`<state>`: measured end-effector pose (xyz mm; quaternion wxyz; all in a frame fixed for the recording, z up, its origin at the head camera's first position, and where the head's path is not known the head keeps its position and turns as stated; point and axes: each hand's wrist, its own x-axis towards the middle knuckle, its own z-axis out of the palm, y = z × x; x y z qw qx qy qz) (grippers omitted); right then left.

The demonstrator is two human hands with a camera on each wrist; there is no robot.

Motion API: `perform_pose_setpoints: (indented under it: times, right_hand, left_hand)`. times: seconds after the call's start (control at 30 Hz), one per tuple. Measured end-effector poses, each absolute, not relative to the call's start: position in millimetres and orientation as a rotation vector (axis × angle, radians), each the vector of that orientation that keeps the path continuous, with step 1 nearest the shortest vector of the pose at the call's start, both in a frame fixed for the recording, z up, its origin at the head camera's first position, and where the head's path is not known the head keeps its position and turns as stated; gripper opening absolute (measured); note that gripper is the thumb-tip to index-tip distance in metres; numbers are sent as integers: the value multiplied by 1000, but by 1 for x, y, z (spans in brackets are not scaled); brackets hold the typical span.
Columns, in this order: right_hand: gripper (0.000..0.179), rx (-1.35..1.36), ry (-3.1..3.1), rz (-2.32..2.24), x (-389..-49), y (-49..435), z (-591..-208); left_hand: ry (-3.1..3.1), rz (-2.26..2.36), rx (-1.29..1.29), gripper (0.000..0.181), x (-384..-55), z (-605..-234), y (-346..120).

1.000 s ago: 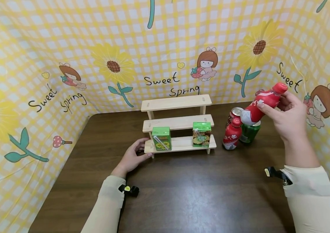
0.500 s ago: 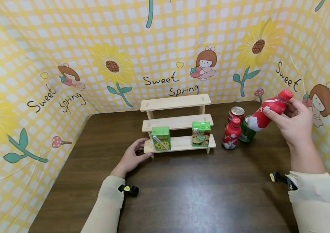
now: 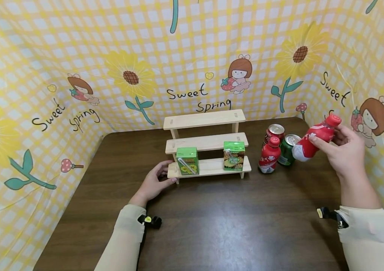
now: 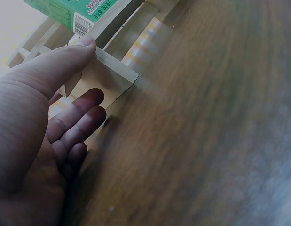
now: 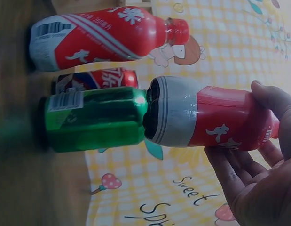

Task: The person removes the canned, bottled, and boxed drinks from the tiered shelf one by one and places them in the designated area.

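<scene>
My right hand [image 3: 349, 156] grips a red plastic bottle [image 3: 317, 140] around its upper part, thumb on one side and fingers on the other. The bottle tilts, cap up to the right, its white base beside the green can [image 3: 286, 154]. In the right wrist view the held bottle's base [image 5: 176, 113] overlaps the top of that can. At the left end of the three-step wooden shelf [image 3: 212, 165], my left hand [image 3: 152, 184] holds the lowest board. Its thumb [image 4: 65, 61] lies on the board; part of the fingers is hidden behind it.
A second red bottle [image 3: 269, 156] and a red can [image 3: 275, 130] stand beside the green can. Two green drink cartons, one with a straw [image 3: 187, 162] and one at right [image 3: 234, 156], sit on the lowest step. A checkered cloth [image 3: 192, 49] encloses the table [image 3: 212, 222].
My right hand has carried the tilted bottle right and downward, from in front of the cans to the right of the green can, uncovering the can's top. The left hand stays at the shelf.
</scene>
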<state>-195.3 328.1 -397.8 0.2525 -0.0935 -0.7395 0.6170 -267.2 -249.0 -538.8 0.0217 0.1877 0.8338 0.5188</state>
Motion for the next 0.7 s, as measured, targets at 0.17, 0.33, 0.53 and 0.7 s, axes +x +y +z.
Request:
perform_pose_setpoints:
  times: [0.17,0.33,0.53,0.7]
  right_hand:
    - [61,-309,-2066,1633,-195,332,-404]
    - [65,-337,-2074,1641,-197,335,-411]
    - [70,-384,-2079,1636,-199,337,-420]
    - [65,-361,-2107,1596,-200,341,-430]
  left_hand:
    - [2593,1605,583,66,-267,-538,-249]
    - [2606,1598,576,68,-268,-540,-249]
    - [2608,1593,586,70,-268,-540,-248]
    - [2568,1609,582,69,-259,-523,-243]
